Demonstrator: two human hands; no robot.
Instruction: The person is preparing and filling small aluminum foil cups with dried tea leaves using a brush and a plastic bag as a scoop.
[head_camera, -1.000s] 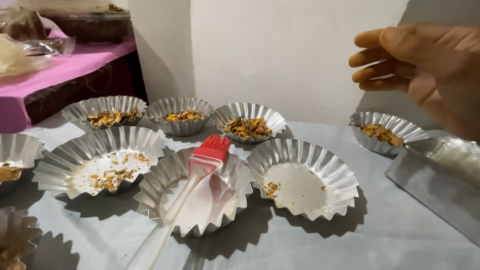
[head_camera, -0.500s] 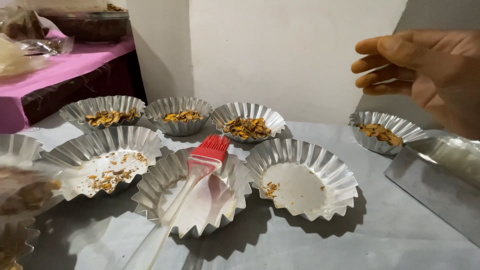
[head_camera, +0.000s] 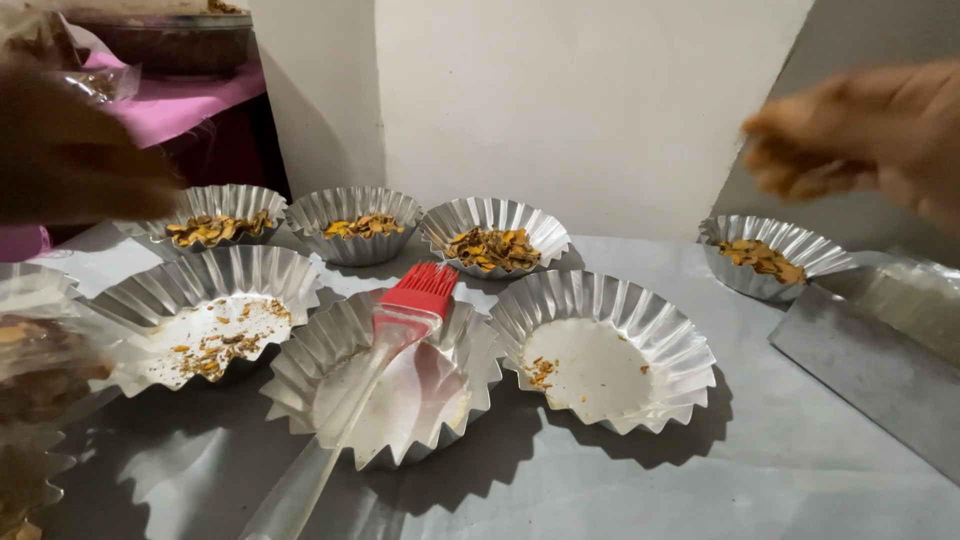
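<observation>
The right hand (head_camera: 870, 135) hangs in the air at the upper right, blurred, its fingers (head_camera: 790, 150) loosely curled and holding nothing that can be made out. Just below those fingertips sits a small fluted foil cup (head_camera: 775, 258) with yellow-brown flakes in it, and further below, toward the person, a flat metal tray (head_camera: 870, 375) lies on the grey table (head_camera: 700, 480). The left hand (head_camera: 75, 150) is a dark blur at the upper left; whether its fingers are spread or closed cannot be told. Below it and toward the middle stands a wide foil mould (head_camera: 205, 320) scattered with crumbs. Well away from both hands, between them, a red silicone brush (head_camera: 395, 330) rests across the central foil mould (head_camera: 385, 385), bristles pointing away from the person.
</observation>
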